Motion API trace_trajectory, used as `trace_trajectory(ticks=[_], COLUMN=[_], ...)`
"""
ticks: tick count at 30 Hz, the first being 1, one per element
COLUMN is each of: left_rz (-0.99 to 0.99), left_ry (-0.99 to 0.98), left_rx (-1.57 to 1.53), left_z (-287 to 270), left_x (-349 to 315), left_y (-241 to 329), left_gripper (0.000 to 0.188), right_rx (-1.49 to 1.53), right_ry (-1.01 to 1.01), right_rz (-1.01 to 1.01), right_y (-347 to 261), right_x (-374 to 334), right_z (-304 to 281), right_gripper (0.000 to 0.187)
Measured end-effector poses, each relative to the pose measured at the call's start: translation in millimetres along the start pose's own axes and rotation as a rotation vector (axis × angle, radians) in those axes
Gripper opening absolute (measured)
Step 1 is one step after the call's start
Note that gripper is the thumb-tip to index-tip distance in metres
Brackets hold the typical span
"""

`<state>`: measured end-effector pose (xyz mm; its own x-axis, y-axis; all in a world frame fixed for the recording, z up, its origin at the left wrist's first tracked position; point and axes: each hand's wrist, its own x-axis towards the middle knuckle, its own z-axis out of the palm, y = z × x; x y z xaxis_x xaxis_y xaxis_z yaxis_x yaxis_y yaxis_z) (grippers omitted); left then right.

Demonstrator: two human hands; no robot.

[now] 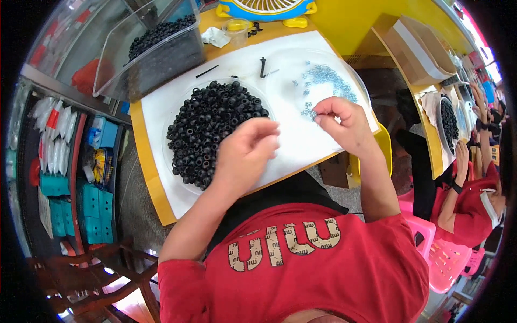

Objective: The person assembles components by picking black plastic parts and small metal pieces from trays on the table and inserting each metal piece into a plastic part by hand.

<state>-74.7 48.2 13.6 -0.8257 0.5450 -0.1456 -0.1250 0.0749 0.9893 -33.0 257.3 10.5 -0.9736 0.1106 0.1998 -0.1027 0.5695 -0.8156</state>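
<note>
My left hand [245, 156] is over the right side of a heap of small black ring-shaped plastic parts [204, 129]. Its fingers are loosely curled, slightly blurred, with a gap between thumb and fingers and nothing visible in them. The heap fills a round clear tray [168, 161] on white paper. My right hand [342, 125] is closed in a pinch at the near side of another clear round tray [362, 81]. Scattered in that tray are many tiny bluish-silver pieces [328, 78], some right beside the fingertips. Whatever lies in the pinch is too small to make out.
Beyond the trays lie a thin black stick [207, 71] and a black bolt-like part [263, 67]. A clear bin of black parts [156, 59] stands far left. Behind are a plastic cup [237, 33] and a blue-yellow fan [266, 8]. Another person [468, 204] works at the right.
</note>
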Motion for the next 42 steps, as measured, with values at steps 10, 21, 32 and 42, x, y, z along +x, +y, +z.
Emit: trace_trajectory(ticks=[10,21,32,42], left_rz=[-0.047,-0.133,-0.025,-0.002], left_ry=[-0.045,-0.075,-0.166,-0.283], left_rx=[-0.191,-0.289,0.085,0.203], left_z=[28.1,24.5,32.2,46.9], left_x=[22.1,23.8,38.1,55.2], left_y=[2.7,4.4,20.5,39.5], left_gripper=[0.016,0.021,0.025,0.026], right_rx=[0.243,0.409,0.477,0.469], right_ry=[-0.123,-0.168,-0.14,-0.116], right_rz=[-0.046,0.008,-0.047,0.065], right_y=[-9.8,-0.8,11.7,6.4], right_x=[-10.4,-13.1,-13.0,-10.2], right_z=[13.4,14.9,5.8,-14.3], right_gripper=[0.011,0.019,0.017,0.012])
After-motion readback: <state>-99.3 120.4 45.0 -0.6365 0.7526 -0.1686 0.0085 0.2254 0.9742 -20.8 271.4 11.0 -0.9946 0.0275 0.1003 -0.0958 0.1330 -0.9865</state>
